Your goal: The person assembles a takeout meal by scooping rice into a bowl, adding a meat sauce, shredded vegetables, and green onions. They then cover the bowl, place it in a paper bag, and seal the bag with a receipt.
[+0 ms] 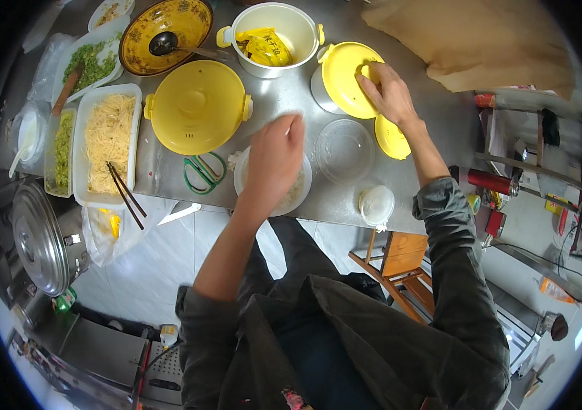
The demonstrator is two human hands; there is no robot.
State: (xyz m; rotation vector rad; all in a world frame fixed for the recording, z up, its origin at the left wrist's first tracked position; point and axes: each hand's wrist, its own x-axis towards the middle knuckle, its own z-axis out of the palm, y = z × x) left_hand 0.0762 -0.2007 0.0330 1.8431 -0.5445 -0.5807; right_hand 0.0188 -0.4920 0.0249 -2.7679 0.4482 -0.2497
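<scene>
Looking down at a metal desk (441, 123) crowded with pots and food. Right hand (389, 97) on a yellow lid (342, 75), right of centre towards the far edge, fingers bent close about the knob, with only a small opening. Below the lid, the pale wall of a small pot (321, 94); cannot tell whether fully covered. Just beside, nearer the body, a yellow disc (393, 142), partly hidden. Left hand (276, 160) above a white bowl (307, 189) near the front edge, fingers curled in tightly, slightly blurred; cannot tell whether holding anything. Right of the bowl, a clear round container (345, 152) and, closer to the edge, a small tub (377, 205). Behind, an open white pot (298, 42) with a yellow packet (262, 46) inside. Left of the left hand, green-handled scissors (220, 176) and a large yellow-lidded pot (195, 113). Farther left, a brown patterned bowl (192, 24) with a ladle (163, 43) in it, a white tray of pale shreds (110, 130) with dark chopsticks (127, 197) leaning out over the near edge, and a tray of chopped greens (100, 63).
</scene>
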